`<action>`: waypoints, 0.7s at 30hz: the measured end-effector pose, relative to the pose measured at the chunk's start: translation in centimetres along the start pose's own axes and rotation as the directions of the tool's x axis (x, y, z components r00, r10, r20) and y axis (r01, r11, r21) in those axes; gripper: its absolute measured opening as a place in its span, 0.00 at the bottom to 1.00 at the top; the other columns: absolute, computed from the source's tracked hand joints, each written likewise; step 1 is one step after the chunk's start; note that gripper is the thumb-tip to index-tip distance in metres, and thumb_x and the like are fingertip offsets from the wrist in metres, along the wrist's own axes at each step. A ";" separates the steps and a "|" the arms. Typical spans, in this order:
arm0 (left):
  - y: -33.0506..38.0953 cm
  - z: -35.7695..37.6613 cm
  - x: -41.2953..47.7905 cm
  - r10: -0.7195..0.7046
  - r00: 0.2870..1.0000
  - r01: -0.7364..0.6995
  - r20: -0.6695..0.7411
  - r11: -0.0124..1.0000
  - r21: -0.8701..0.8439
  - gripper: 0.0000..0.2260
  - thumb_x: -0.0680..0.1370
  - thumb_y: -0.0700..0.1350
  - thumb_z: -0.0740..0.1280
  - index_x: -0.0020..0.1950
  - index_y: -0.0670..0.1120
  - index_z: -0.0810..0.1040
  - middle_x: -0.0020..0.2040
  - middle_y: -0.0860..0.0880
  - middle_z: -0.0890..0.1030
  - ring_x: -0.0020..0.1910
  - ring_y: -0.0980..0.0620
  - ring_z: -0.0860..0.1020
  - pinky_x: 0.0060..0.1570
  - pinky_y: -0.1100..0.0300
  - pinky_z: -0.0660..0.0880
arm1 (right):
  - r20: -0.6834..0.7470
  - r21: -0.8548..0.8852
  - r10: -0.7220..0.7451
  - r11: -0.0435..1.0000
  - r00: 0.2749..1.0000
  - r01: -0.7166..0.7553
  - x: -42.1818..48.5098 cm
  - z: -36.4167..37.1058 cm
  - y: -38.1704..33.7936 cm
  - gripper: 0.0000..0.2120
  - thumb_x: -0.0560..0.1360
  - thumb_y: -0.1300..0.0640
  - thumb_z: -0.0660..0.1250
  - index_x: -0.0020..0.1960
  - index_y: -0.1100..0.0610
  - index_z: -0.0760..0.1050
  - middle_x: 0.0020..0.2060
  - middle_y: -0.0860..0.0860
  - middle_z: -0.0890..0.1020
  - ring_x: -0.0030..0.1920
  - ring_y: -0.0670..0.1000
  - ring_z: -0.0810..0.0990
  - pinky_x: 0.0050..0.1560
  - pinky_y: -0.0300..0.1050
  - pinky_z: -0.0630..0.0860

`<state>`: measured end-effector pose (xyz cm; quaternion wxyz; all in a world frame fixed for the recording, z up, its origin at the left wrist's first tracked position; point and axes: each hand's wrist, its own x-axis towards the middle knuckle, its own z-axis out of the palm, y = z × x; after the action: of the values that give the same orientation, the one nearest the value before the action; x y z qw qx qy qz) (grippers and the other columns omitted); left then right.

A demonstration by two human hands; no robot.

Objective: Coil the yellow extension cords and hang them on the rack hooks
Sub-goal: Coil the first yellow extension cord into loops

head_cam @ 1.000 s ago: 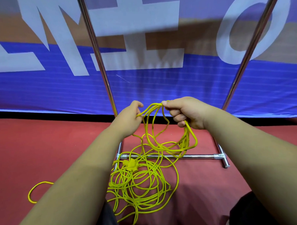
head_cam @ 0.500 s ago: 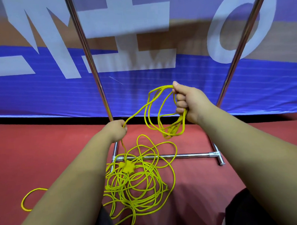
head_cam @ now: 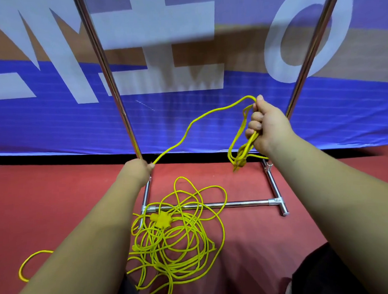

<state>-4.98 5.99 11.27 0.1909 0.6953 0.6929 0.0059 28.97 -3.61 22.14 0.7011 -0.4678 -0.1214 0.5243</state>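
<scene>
The right hand (head_cam: 269, 125) is raised right of centre, arm stretched forward, its fingers (head_cam: 255, 118) curled tight round a bunch of hanging loops of the thin, glossy yellow cord (head_cam: 146, 249). One strand sags leftward down to the left hand (head_cam: 137, 171) at centre frame, which grips it in a fist. The rest lies as a loose tangle, with a chunky socket block (head_cam: 161, 219), on the red floor (head_cam: 57, 197), across the base bar of the round-tubed chrome rack (head_cam: 235, 204).
</scene>
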 end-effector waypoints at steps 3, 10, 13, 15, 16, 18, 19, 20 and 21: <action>3.1 -1.2 -1.7 0.242 0.969 -0.237 -0.045 0.967 0.096 0.16 0.84 0.53 0.63 0.67 0.47 0.80 0.58 0.42 0.84 0.61 0.39 0.80 0.58 0.51 0.77 | 0.020 -0.060 0.022 0.998 1.000 -0.021 0.9 -0.1 0.9 0.12 0.84 0.46 0.66 0.46 0.51 0.76 0.27 0.44 0.65 0.24 0.46 0.62 0.29 0.41 0.64; 6.4 -3.3 -5.7 0.624 0.751 -0.652 0.216 0.752 0.096 0.07 0.80 0.43 0.71 0.54 0.55 0.84 0.49 0.55 0.78 0.50 0.51 0.79 0.54 0.54 0.77 | 0.074 -0.390 0.094 0.919 0.993 -0.058 0.7 0.5 2.0 0.05 0.81 0.56 0.62 0.50 0.55 0.75 0.29 0.46 0.68 0.25 0.48 0.65 0.29 0.40 0.68; 7.5 -4.0 -6.9 0.713 0.671 -0.731 0.203 0.682 0.022 0.08 0.78 0.45 0.75 0.55 0.55 0.87 0.48 0.55 0.76 0.49 0.56 0.77 0.53 0.59 0.74 | 0.146 -0.570 0.163 0.820 0.976 -0.051 0.1 0.7 3.0 0.04 0.82 0.57 0.63 0.50 0.55 0.76 0.29 0.47 0.72 0.25 0.47 0.67 0.28 0.40 0.68; 7.9 -4.3 -7.5 0.748 0.645 -0.755 0.152 0.655 -0.019 0.09 0.77 0.46 0.76 0.55 0.56 0.87 0.47 0.55 0.78 0.47 0.58 0.77 0.51 0.62 0.74 | 0.174 -0.673 0.248 0.737 0.953 -0.069 -0.4 1.0 4.0 0.06 0.83 0.55 0.64 0.50 0.55 0.77 0.30 0.46 0.78 0.27 0.46 0.74 0.29 0.40 0.70; 8.0 -4.5 -7.8 0.756 0.644 -0.756 0.114 0.652 -0.056 0.10 0.76 0.46 0.77 0.56 0.56 0.87 0.46 0.56 0.80 0.46 0.59 0.78 0.50 0.65 0.73 | 0.169 -0.711 0.294 0.697 0.941 -0.090 -0.7 1.3 4.4 0.07 0.83 0.54 0.65 0.50 0.54 0.79 0.32 0.46 0.82 0.29 0.46 0.79 0.31 0.41 0.72; 8.1 -4.9 -8.3 0.724 0.689 -0.710 0.036 0.684 -0.169 0.12 0.74 0.45 0.79 0.54 0.56 0.85 0.42 0.57 0.83 0.43 0.60 0.79 0.46 0.69 0.73 | 0.156 -0.753 0.380 0.643 0.912 -0.139 -1.2 1.6 5.2 0.08 0.83 0.52 0.65 0.51 0.54 0.80 0.40 0.49 0.88 0.37 0.48 0.87 0.35 0.43 0.77; 8.1 -5.1 -8.5 0.702 0.712 -0.685 -0.003 0.694 -0.220 0.12 0.73 0.44 0.79 0.52 0.55 0.84 0.41 0.58 0.84 0.41 0.61 0.80 0.44 0.69 0.73 | 0.162 -0.763 0.421 0.627 0.893 -0.157 -1.5 1.8 5.5 0.08 0.84 0.53 0.65 0.53 0.56 0.80 0.44 0.52 0.89 0.40 0.50 0.88 0.38 0.45 0.80; 8.1 -5.3 -8.6 0.688 0.725 -0.673 -0.038 0.696 -0.251 0.11 0.72 0.43 0.80 0.50 0.55 0.83 0.40 0.58 0.84 0.39 0.61 0.80 0.42 0.68 0.73 | 0.175 -0.770 0.457 0.616 0.872 -0.168 -1.8 1.9 5.8 0.08 0.84 0.55 0.64 0.55 0.57 0.80 0.46 0.54 0.89 0.41 0.53 0.88 0.41 0.47 0.81; 8.1 -5.5 -8.8 0.678 0.732 -0.667 -0.062 0.695 -0.267 0.11 0.72 0.43 0.80 0.48 0.55 0.82 0.39 0.58 0.85 0.37 0.62 0.79 0.41 0.68 0.73 | 0.194 -0.776 0.487 0.608 0.852 -0.171 -2.1 2.1 6.1 0.09 0.83 0.57 0.63 0.56 0.59 0.80 0.46 0.57 0.89 0.42 0.55 0.88 0.45 0.50 0.82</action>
<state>0.98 -0.78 20.85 0.2831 0.8672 0.3789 0.1558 22.92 -4.21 19.16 0.3031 -0.6099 -0.3666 0.6339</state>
